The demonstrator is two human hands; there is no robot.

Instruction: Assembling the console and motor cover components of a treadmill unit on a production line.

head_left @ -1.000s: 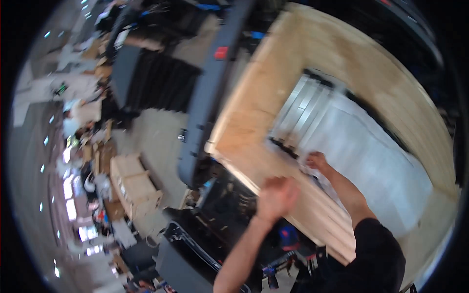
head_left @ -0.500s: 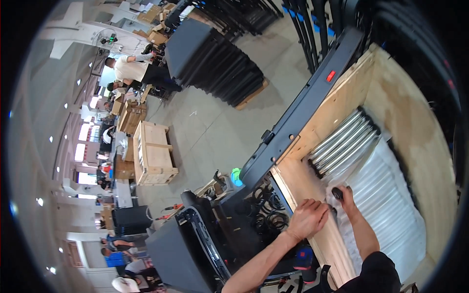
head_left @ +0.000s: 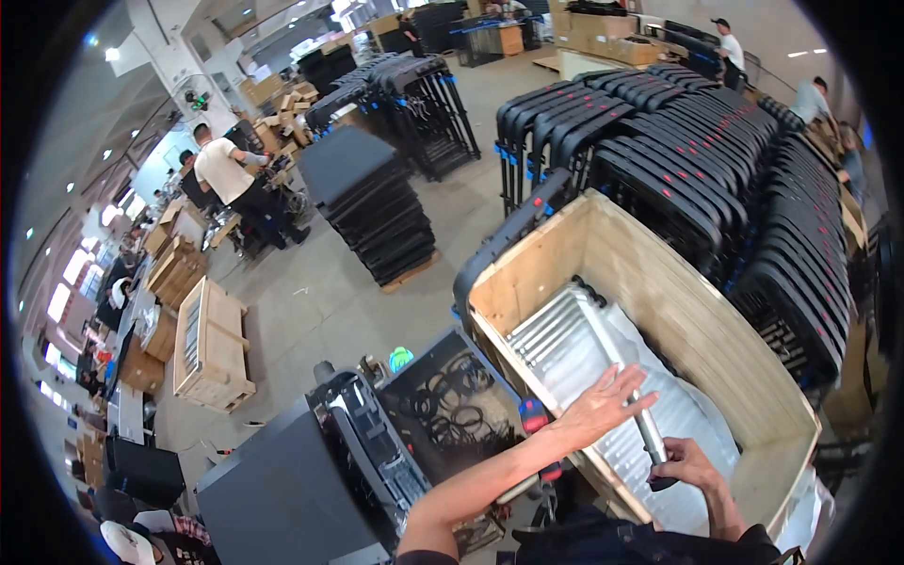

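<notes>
A long silvery metal tube with black ends slants over the inside of a wooden crate. My right hand is closed round its near black end. Over the tube's middle, my left hand is open with fingers spread, at or just above the metal; I cannot tell if it touches. Below lie several similar metal tubes in a row, partly covered by translucent white wrapping.
A red and blue power tool is beside the crate's left wall. Left of it are a tray of black rings and a dark grey machine cover. Stacked black frames stand behind the crate. A person works at the far left.
The view has swung toward the right and level. My right hand has raised the tube from the row. My left hand has left the crate's edge and spread over the tube.
</notes>
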